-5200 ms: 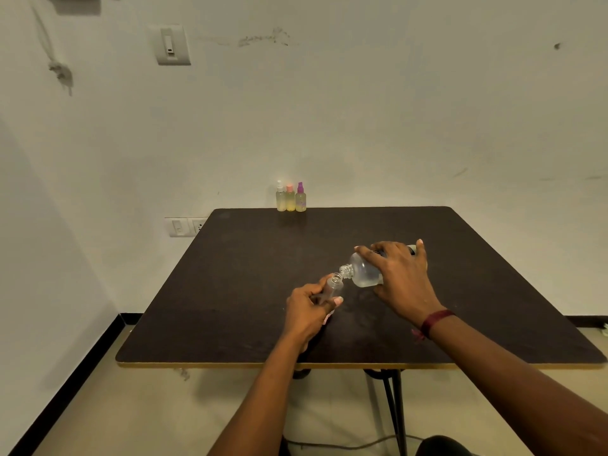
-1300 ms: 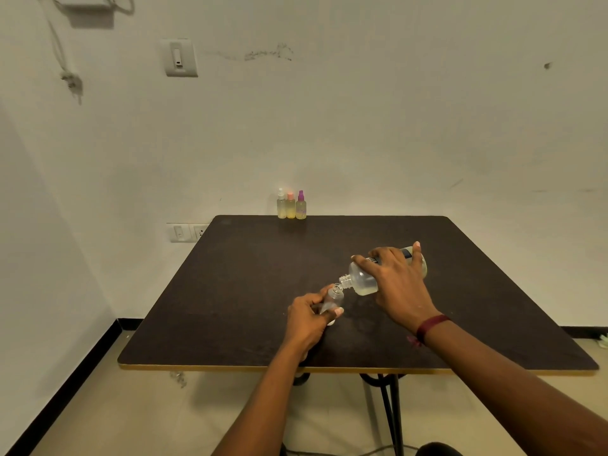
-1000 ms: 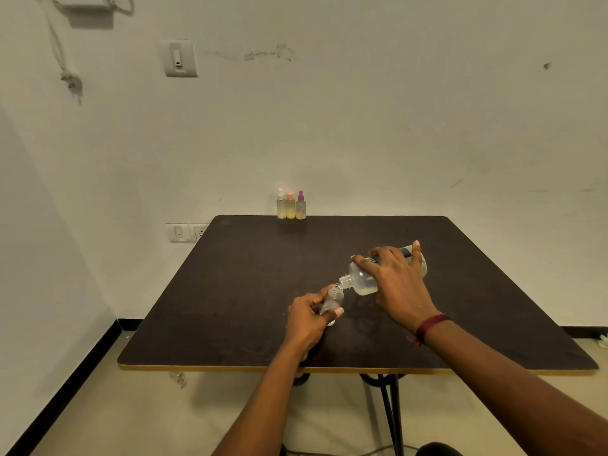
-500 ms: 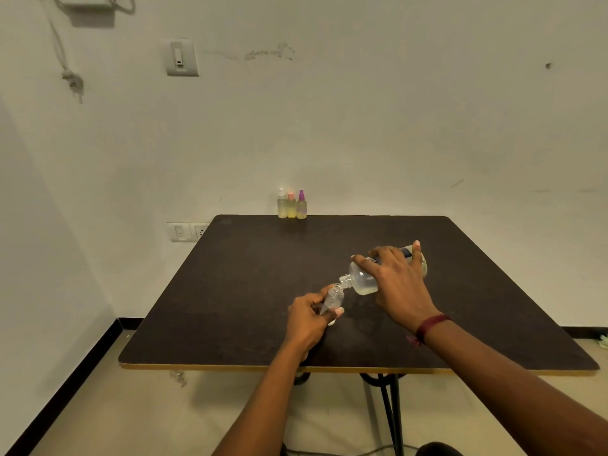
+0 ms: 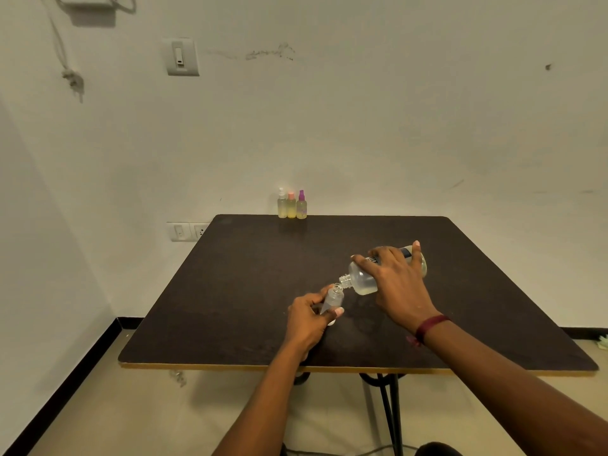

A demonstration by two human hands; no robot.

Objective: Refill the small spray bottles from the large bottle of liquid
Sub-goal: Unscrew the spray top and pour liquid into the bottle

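My right hand (image 5: 396, 289) grips the large clear bottle (image 5: 363, 279), which lies tilted nearly flat with its threaded neck pointing left and down. Pale liquid sits in its lower side. My left hand (image 5: 307, 319) holds a small uncapped clear spray bottle (image 5: 334, 296) above the dark table (image 5: 250, 281), its open mouth right under the big bottle's neck. Three small capped spray bottles (image 5: 291, 205) with yellowish liquid stand in a row at the table's far edge.
The table stands against a white wall with a switch plate (image 5: 181, 56) high up and sockets (image 5: 186, 231) near the table's back left corner. Black metal legs (image 5: 390, 409) show under the front edge, with a cable on the tiled floor.
Both hands stay almost still, the large bottle's neck kept over the small bottle's mouth. Compared with five seconds ago the view has shifted slightly upward.
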